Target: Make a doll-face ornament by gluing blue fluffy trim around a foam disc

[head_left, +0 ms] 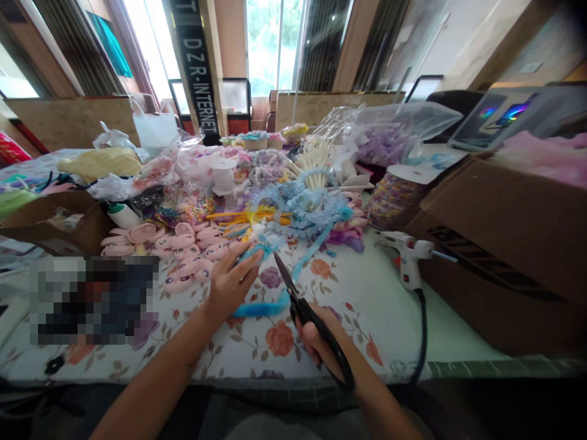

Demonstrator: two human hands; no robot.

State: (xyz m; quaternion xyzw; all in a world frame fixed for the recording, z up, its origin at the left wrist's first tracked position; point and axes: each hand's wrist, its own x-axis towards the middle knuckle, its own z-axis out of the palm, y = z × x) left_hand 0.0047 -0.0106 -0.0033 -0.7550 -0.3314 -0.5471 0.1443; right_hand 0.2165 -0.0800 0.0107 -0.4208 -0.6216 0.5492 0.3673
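Note:
My right hand [321, 333] grips a pair of scissors [298, 299] with black handles. Their blades point up and to the left, toward the blue fluff, and look closed. My left hand [236, 275] reaches over a bunch of fluffy blue and white trim [263, 241], its fingers stretched out and touching it; the thumb is hidden. A bright blue ribbon-like strip [261, 308] curves over the cloth between my hands and the scissors. Pale pink headbands [188, 247] with small eye shapes lie left of my left hand. Behind it are orange sticks [250, 215] and ruffled light-blue trim [316, 211].
A floral tablecloth [275, 351] covers the table. On the right are a white glue gun [408, 256] with a cord, a large cardboard box [499, 256] and a spool of multicoloured trim [397, 198]. A small carton [59, 220] and plastic bags of craft pieces crowd the left and back.

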